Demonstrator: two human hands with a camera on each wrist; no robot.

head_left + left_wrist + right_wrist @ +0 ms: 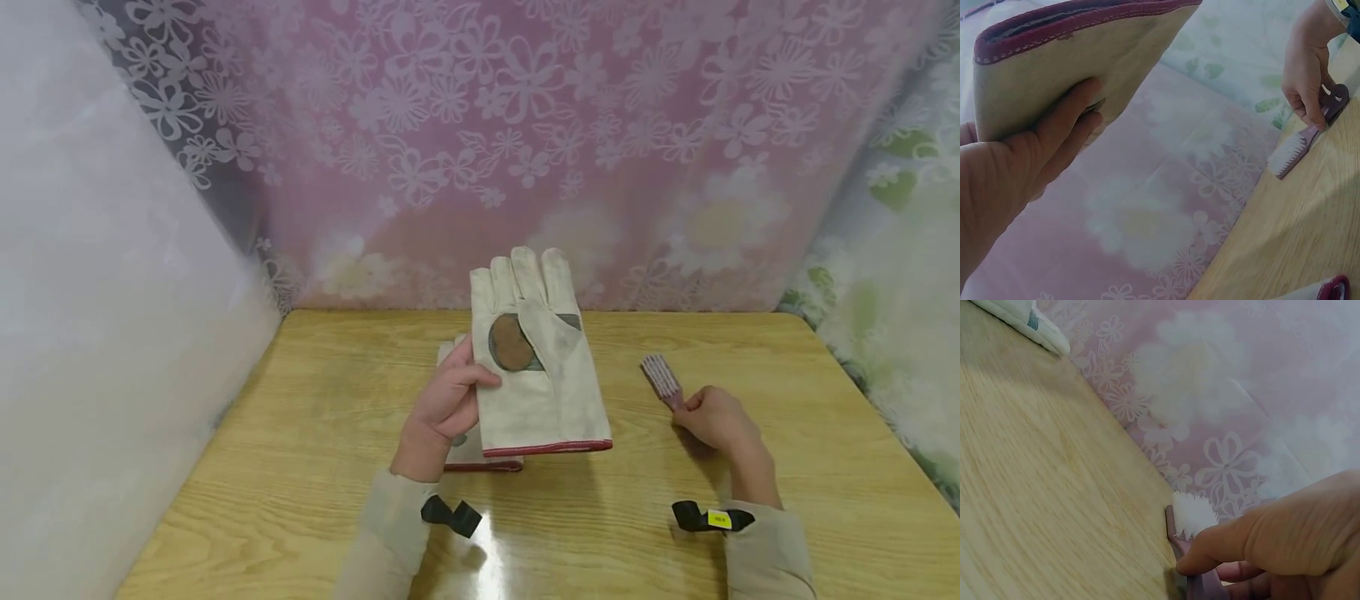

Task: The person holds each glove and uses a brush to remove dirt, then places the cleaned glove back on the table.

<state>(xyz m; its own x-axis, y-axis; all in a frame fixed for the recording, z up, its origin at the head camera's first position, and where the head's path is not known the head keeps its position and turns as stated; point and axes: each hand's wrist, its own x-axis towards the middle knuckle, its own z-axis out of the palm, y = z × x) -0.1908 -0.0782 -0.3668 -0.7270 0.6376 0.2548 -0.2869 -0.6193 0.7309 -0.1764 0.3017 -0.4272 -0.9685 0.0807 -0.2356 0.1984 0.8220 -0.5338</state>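
Nearest are two pale sleeves, the left and the right, each with a black strap at the wrist; the right strap bears a yellow label. Beyond them come the hands. The left hand grips a cream glove by its side edge, thumb on the front and fingers behind, holding it raised over the desk. Its red-trimmed cuff is towards the person, its fingers point away, and its thumb lies folded across a grey panel with a round brown patch. Behind and below, partly hidden, a second glove lies on the desk, its red hem also towards the person.

To the right, well apart from the gloves, the right hand pinches the purplish handle of a brush; its white bristles point away from the person. Whether the brush touches the desk I cannot tell. Past the desk's far edge hangs a pink flowered curtain.
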